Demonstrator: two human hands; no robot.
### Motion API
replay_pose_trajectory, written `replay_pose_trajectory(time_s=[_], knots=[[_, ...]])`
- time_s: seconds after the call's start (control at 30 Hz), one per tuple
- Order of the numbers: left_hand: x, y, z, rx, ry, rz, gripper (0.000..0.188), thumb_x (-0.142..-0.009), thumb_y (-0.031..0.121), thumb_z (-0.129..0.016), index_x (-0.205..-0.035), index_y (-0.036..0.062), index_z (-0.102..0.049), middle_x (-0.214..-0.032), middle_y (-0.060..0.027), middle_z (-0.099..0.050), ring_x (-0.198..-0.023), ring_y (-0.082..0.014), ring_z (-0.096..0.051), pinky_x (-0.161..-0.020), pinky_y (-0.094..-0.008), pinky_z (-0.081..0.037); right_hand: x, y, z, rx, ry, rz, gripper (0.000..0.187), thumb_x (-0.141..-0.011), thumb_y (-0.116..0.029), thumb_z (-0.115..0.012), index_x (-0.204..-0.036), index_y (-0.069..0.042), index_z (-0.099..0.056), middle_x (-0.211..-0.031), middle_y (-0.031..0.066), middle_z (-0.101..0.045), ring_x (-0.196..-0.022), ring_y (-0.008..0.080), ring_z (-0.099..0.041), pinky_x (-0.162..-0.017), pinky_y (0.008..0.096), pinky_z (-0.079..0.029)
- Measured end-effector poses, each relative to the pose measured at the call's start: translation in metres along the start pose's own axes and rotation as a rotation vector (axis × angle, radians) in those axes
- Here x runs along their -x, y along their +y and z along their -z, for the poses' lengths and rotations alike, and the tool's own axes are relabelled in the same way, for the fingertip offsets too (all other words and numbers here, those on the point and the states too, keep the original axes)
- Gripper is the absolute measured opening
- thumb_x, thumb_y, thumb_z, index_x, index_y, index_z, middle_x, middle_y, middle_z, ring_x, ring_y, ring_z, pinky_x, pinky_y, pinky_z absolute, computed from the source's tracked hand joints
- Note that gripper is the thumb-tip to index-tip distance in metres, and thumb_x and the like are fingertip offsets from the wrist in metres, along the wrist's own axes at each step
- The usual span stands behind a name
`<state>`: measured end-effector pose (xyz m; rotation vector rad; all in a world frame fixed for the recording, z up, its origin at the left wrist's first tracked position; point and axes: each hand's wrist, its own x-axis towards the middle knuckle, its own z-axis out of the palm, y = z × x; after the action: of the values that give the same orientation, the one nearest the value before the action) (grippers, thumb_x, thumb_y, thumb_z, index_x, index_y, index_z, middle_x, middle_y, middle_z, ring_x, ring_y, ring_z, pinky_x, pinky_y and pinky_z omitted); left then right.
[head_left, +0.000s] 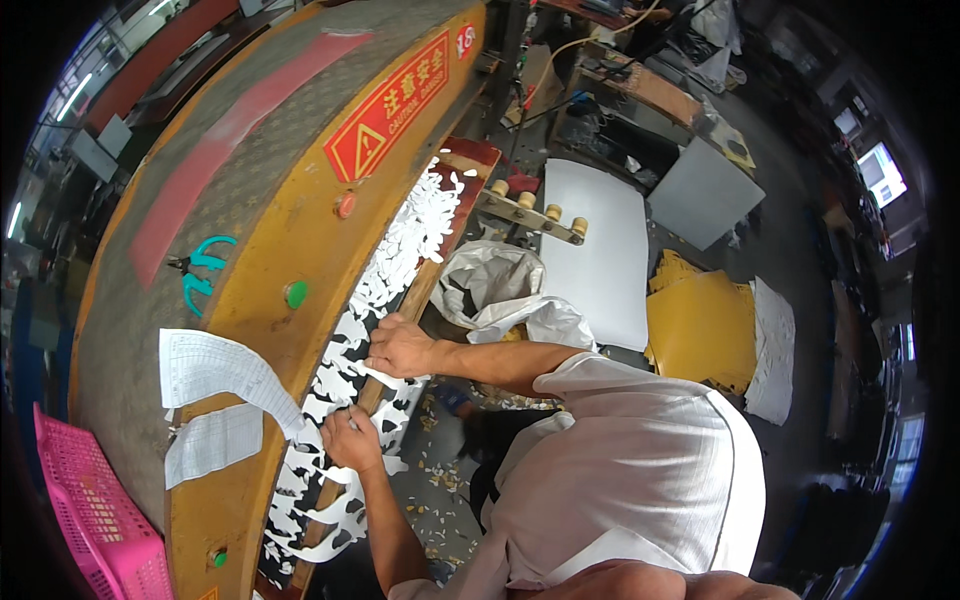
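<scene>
A white sheet full of cut-out holes (340, 520) lies in torn-looking webs along the narrow dark bed of a yellow machine. My left hand (350, 440) is closed over this sheet near the bed's outer edge, fingers curled; what they pinch is too small to make out. Farther along, my right hand (400, 347) grips the web, with a white strip poking out below its fingers. Beyond it, many small white cut pieces (410, 235) lie heaped on the bed. A wooden rail (372, 395) runs along the outer side, partly under the web.
The yellow machine beam (300, 240) carries green and red buttons, teal-handled nippers (205, 270) and paper sheets (215, 370). A pink basket (90, 500) stands at left. An open white sack (490, 280), white boards (600, 240) and yellow sheets (700, 325) are to the right. Scraps litter the floor.
</scene>
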<state>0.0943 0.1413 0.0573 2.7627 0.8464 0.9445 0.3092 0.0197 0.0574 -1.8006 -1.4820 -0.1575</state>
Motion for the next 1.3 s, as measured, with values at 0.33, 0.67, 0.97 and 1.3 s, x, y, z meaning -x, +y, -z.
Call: replay_pose_trajectory(time_s=[0.33,0.67,0.97,1.3], knots=[[0.089,-0.034,0.134,0.262,0.029,-0.012,0.023,-0.088,0.017,-0.076,-0.11,0.0124,-0.081,-0.115,-0.0033,-0.075,-0.115,-0.0322,-0.062,-0.1,-0.0483,-0.045,0.019,-0.075,-0.009,-0.149,-0.085,-0.182,0.037,-0.091,-0.019,-0.079,-0.123,-0.002,-0.075,-0.119,0.0209,-0.073,-0.112,0.0402,-0.07,-0.096,0.0463,-0.057],[-0.003,-0.057,0.012,0.243,-0.123,0.008,0.043,-0.09,0.025,-0.073,-0.132,0.0132,-0.073,-0.148,-0.0116,-0.059,-0.143,-0.0401,-0.046,-0.119,-0.0612,-0.034,-0.107,-0.059,-0.084,0.262,-0.285,-0.145,0.07,-0.078,-0.04,-0.09,-0.142,-0.019,-0.071,-0.154,0.025,-0.051,-0.134,0.047,-0.052,-0.116,0.0517,-0.045],[0.001,-0.045,0.002,0.137,-0.15,-0.053,0.038,-0.087,0.026,-0.073,-0.125,0.0253,-0.08,-0.148,-0.0059,-0.059,-0.145,-0.0367,-0.045,-0.121,-0.0593,-0.033,-0.187,-0.031,0.003,-0.337,-0.366,-0.526,0.049,-0.083,-0.019,-0.089,-0.128,-0.002,-0.079,-0.113,0.0114,-0.08,-0.102,0.0183,-0.073,-0.092,0.031,-0.058],[0.002,-0.055,0.0,0.129,-0.084,-0.039,0.035,-0.086,0.024,-0.073,-0.12,0.0261,-0.081,-0.142,-0.0052,-0.063,-0.141,-0.0361,-0.049,-0.118,-0.0579,-0.036,-0.095,-0.008,0.102,-1.57,0.377,-1.091,0.064,-0.106,-0.052,-0.055,-0.149,-0.005,-0.056,-0.138,0.0253,-0.066,-0.124,0.0475,-0.066,-0.099,0.0582,-0.061]])
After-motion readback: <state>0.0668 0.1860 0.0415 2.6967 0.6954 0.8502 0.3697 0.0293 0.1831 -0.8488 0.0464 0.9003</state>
